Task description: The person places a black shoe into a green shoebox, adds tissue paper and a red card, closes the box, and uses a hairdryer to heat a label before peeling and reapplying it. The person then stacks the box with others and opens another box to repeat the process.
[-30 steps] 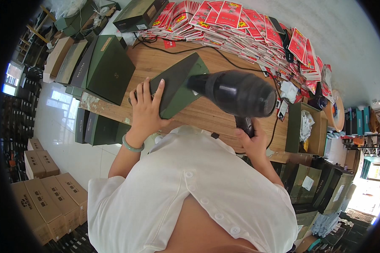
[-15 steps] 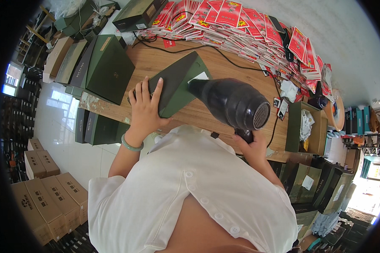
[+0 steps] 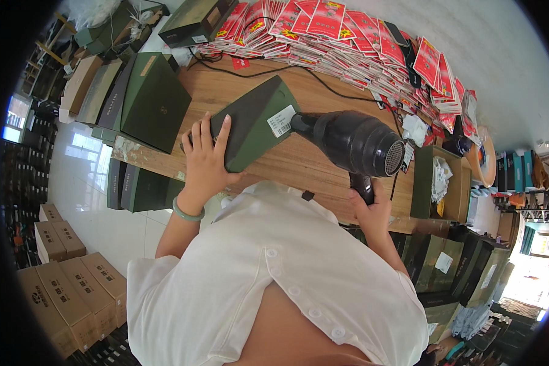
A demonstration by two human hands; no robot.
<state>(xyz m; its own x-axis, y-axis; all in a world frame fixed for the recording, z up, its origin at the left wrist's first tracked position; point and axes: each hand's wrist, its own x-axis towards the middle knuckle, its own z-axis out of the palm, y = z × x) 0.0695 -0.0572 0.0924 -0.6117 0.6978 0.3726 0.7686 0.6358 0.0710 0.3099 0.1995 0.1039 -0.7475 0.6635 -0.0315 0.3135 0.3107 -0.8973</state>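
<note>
On the wooden table stands a dark green shoe box [image 3: 256, 140], turned at an angle, with a white printed label [image 3: 282, 121] on its green end. My left hand [image 3: 204, 152] grips the box's near left part, fingers spread across its dark face and thumb by the lower edge. In my right hand [image 3: 373, 210] is the handle of a black hair dryer [image 3: 351, 137]. Its nozzle points left, close to the label's right edge; whether they touch I cannot tell.
More green boxes [image 3: 155, 107] crowd the table's left end. Red-and-white printed cards [image 3: 348, 55] are heaped along the back, with a black cable [image 3: 256, 74] in front. An open box [image 3: 430, 183] holding plastic stands at right; brown cartons [image 3: 73, 293] are stacked lower left.
The hair dryer has moved right, along with my right hand. The label, mostly covered by the nozzle before, now shows whole. My left hand stays on the box.
</note>
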